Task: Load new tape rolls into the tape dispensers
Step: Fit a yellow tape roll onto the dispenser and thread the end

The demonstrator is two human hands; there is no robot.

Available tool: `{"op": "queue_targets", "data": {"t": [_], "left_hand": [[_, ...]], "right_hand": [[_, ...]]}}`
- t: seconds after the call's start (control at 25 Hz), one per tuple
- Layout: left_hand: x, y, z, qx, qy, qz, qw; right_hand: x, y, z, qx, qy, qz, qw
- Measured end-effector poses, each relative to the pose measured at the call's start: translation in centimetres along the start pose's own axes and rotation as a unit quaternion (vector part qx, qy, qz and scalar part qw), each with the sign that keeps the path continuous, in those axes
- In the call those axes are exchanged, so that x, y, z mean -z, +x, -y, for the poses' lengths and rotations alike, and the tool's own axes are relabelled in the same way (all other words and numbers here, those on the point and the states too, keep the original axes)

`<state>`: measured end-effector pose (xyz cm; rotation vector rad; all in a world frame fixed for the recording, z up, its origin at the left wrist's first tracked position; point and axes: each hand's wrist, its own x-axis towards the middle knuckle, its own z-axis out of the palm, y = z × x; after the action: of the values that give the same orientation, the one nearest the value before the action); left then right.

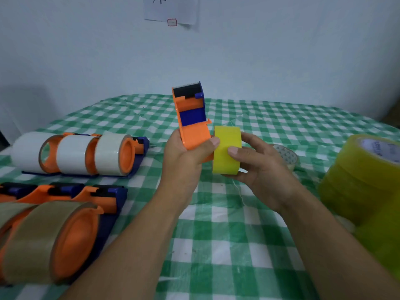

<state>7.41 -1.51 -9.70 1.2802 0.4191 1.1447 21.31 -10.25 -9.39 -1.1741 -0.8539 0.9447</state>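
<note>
Near left: brown-tape dispensers in row, orange and blue plastic, glossy bands, lying on creased green-white checked cloth. Near right: stack of rolls, fat, translucent yellow. Centre now: my left hand wraps rounded orange base of dispenser, held upright, black toothed end on top. My right hand clasps yellow roll, smooth, thumb on band, just beside dispenser. Behind: white-tape dispensers, milky cylinders; clear roll flat on cloth. Paper sheet on pale wall.
</note>
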Motion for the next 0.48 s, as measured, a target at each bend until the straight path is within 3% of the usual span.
{"op": "queue_targets", "data": {"t": [0.16,0.48], "left_hand": [[0.1,-0.3,0.0,0.033,0.000,-0.022,0.999],[-0.4,-0.5,0.2,0.030,0.021,-0.012,0.999]], "right_hand": [[-0.3,-0.3,0.4,0.016,-0.003,-0.070,0.997],[-1.4,-1.0,0.9,-0.012,-0.141,-0.135,0.981]]}}
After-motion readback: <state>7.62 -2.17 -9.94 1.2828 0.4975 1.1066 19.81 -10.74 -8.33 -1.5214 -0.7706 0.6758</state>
